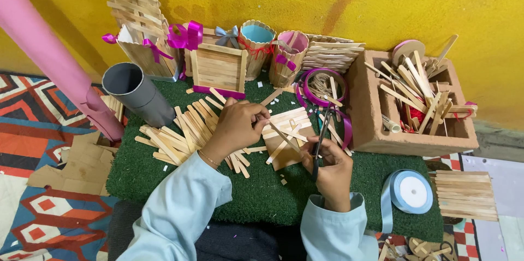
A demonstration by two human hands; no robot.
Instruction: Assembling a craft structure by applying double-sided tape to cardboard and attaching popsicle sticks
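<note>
My left hand (238,124) pinches a thin wooden craft stick (283,136) that slants down to the right over a panel of glued sticks (287,128). My right hand (329,169) grips black scissors (321,141), whose blades point up toward the stick's end. A loose pile of craft sticks (185,132) lies on the green mat (262,195) just left of my left hand.
A grey tube (136,93) and a pink roll (49,53) lie at the left. Stick-built boxes and cups with ribbons (218,64) line the yellow wall. A brown box of sticks (415,102) stands at the right, with a light blue ribbon spool (410,191) and a stick panel (465,195) below it.
</note>
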